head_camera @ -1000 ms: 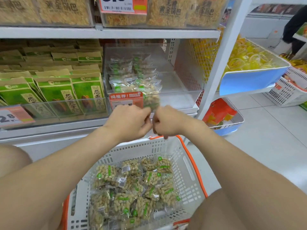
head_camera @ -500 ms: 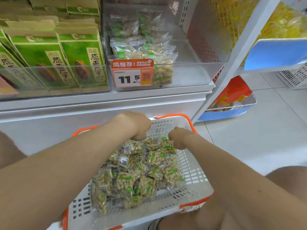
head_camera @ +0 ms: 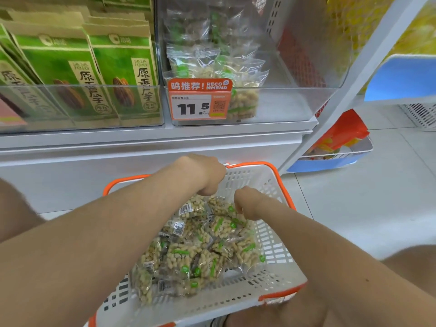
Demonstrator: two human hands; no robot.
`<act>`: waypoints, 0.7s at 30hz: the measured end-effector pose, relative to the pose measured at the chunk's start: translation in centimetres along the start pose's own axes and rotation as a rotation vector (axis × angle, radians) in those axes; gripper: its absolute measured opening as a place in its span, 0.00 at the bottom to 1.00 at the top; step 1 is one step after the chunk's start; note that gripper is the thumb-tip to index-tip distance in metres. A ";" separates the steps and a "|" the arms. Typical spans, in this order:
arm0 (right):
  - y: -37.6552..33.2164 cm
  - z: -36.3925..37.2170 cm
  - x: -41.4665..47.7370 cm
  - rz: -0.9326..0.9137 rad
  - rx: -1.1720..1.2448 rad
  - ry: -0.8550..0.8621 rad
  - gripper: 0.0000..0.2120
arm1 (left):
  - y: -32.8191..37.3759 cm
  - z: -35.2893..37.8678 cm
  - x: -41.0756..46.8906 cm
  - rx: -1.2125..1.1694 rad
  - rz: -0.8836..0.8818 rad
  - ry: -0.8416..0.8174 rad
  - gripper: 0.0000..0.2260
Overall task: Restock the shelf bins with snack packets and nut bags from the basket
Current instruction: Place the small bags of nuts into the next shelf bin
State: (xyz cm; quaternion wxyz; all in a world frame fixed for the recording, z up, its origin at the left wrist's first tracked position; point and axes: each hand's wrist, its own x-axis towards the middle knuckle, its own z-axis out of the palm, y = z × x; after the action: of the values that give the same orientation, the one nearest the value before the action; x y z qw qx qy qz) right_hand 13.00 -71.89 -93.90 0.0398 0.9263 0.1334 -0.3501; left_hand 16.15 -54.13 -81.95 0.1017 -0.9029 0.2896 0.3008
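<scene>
- The person is bent low over one orange-rimmed basket (head_camera: 277, 173) in front of the shelf. Both hands are down at its far end, on the heap of nut bags (head_camera: 188, 256).
- The right hand (head_camera: 250, 204) has its fingers (head_camera: 237, 208) curled onto the topmost bag, pinching it by the look of it. The left hand (head_camera: 203, 178) is knuckles-up with its fingers tucked under, so I cannot tell whether it holds anything.
- The step, I'd judge, is picking up the next bags for the clear shelf bin (head_camera: 295, 105) behind the orange price tag (head_camera: 199, 100).
- To do it well, take each bag by its sealed edge rather than its belly, since the film looks slippery. Lift it clear of the basket rim and stand it upright, label forward, to the right of those already in the bin.
- Count: two hands, one basket, one price tag. The heap overlaps too much for a true count, but I'd say more than a dozen bags.
- The stocked bags (head_camera: 236, 74) stand in rows in the left part of the bin, perhaps five or six, blurred through the plastic.
- The next bin to the left holds green seed packets (head_camera: 122, 74), two plainly at the front and more behind and beside them.
</scene>
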 end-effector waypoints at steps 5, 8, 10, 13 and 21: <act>0.0 -5.6 -3.1 -0.076 0.171 0.159 0.13 | 0.1 -0.6 -1.0 -0.049 0.004 -0.004 0.21; -0.2 -9.7 -6.6 -0.131 0.275 0.303 0.12 | -0.5 -1.8 -1.6 -0.117 -0.012 0.037 0.22; -0.7 -12.6 -9.5 -0.175 0.306 0.372 0.12 | -0.9 -3.3 -2.6 -0.190 -0.005 0.096 0.26; -1.1 -17.5 -14.0 -0.174 0.286 0.449 0.11 | -1.3 -5.9 -5.3 -0.339 0.068 0.264 0.23; -1.1 -24.6 -20.4 -0.120 0.479 0.713 0.18 | -0.4 -8.8 -11.1 -1.005 0.128 0.756 0.13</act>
State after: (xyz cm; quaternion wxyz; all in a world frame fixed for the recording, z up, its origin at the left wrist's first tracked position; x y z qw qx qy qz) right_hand 13.75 -71.20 -61.98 -0.2451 0.9630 0.1075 -0.0309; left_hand 13.45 -51.82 -68.23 -0.4624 -0.8653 0.1823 0.0656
